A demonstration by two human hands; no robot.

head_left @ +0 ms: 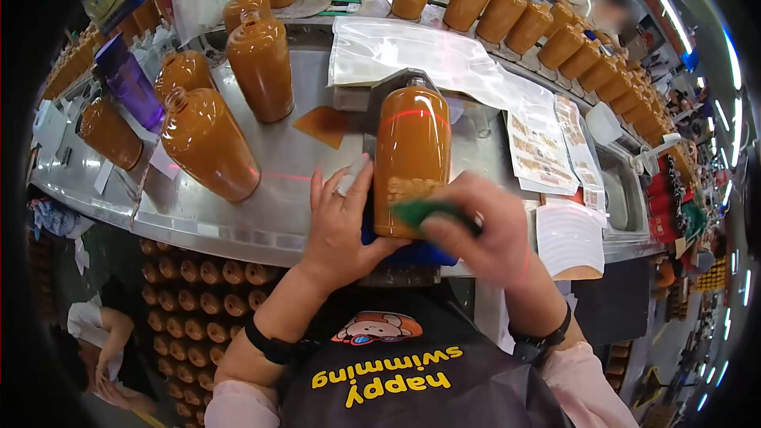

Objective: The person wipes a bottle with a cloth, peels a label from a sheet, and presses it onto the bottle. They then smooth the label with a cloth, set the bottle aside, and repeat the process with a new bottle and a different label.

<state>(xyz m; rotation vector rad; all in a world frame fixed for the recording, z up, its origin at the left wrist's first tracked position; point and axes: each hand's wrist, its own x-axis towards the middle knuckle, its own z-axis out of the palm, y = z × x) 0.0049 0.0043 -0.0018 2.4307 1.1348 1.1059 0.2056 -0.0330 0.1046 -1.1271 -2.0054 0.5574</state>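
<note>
A glossy brown bottle (413, 143) lies in a dark holder with its neck pointing away from me, and a red laser line crosses its upper part. My right hand (487, 230), blurred, is closed on a green tool (436, 215) that touches the lower part of the bottle, over a patterned patch. Beside the bottle's lower left side is my left hand (339, 218), fingers apart, something small and whitish at its fingers, its thumb near the bottle's base. A blue cloth (432, 254) shows under the base.
Several brown bottles (210, 147) stand at the left near a purple object (129, 83). More line a curved conveyor (507, 51) behind. Printed sheets (543, 150) and a white curved sheet (569, 239) lie at the right, near a sink (622, 190). Another person (99, 341) is at lower left.
</note>
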